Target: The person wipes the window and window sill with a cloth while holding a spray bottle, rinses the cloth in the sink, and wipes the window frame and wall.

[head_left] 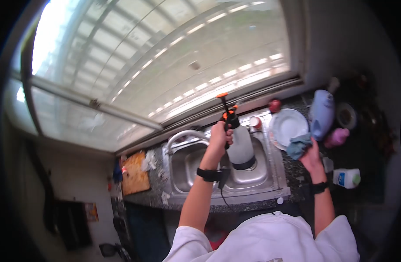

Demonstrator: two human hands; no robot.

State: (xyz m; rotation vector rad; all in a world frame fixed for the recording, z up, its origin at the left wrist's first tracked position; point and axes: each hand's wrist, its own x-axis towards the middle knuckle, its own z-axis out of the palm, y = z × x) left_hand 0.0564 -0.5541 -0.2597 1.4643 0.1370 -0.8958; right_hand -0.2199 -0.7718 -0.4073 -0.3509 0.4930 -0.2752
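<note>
My left hand (221, 134) is wrapped round the handle of a pump spray bottle (241, 146) with a black and orange top. The bottle's translucent body hangs over the right basin of the steel sink (257, 174). On the right, my right hand (312, 157) grips a blue-green cloth (299, 146) beside the lower right edge of a white plate (289, 126). Both wrists wear black bands.
A wooden board (136, 172) lies left of the sink, near the curved faucet (187, 133). A lavender bottle (322, 113), a pink bottle (337, 137) and a white bottle (347, 178) are at the right. Behind the counter is a window (174, 56).
</note>
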